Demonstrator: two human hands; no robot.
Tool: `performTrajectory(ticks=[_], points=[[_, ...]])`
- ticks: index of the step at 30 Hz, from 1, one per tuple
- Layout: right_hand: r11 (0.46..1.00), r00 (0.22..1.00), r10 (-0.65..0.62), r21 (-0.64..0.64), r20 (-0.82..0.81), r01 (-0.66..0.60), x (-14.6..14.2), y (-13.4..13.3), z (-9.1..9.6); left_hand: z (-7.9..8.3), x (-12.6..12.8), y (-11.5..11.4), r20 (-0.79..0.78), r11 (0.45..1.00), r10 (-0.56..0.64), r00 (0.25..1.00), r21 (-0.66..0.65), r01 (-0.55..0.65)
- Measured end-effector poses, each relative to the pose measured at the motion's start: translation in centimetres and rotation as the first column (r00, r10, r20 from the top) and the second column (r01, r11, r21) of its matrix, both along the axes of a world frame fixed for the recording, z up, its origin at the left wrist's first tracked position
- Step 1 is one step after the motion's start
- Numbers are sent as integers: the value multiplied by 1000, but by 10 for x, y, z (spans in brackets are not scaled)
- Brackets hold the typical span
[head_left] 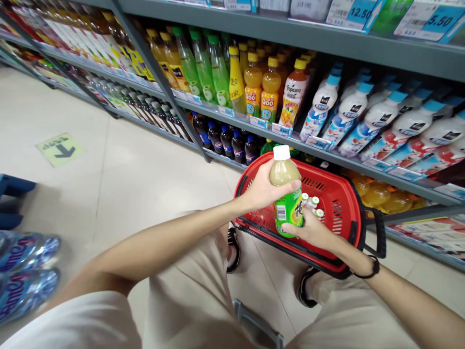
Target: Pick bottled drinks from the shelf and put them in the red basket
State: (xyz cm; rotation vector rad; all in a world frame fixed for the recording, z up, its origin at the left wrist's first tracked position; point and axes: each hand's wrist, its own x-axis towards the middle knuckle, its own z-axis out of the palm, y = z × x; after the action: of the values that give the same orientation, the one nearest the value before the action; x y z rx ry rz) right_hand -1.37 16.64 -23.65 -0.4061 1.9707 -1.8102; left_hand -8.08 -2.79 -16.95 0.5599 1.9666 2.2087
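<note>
A bottle (286, 194) of cloudy beige drink with a white cap and a green label stands upright between both my hands, above a red shopping basket (341, 194). My left hand (263, 190) wraps around its upper body. My right hand (308, 231) grips its lower end, fingers closed on the label. Small white-capped bottles (313, 204) lie inside the basket behind it. The basket sits on the floor in front of my knees, its black handle (378, 232) folded down to the right.
Store shelves (327, 39) run along the right and back, filled with juice bottles (254, 87), white milk-drink bottles (363, 114) and dark cola bottles (228, 140). A green arrow sticker (60, 149) marks the floor at left. Wrapped water bottles (22, 276) lie at the left edge.
</note>
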Motion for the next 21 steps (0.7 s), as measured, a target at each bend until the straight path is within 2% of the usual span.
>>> performTrajectory(ticks=[21], points=[[999, 997, 17, 32, -77, -15, 0, 5, -1, -5, 2, 4, -13, 1000, -1, 1000, 7, 1]])
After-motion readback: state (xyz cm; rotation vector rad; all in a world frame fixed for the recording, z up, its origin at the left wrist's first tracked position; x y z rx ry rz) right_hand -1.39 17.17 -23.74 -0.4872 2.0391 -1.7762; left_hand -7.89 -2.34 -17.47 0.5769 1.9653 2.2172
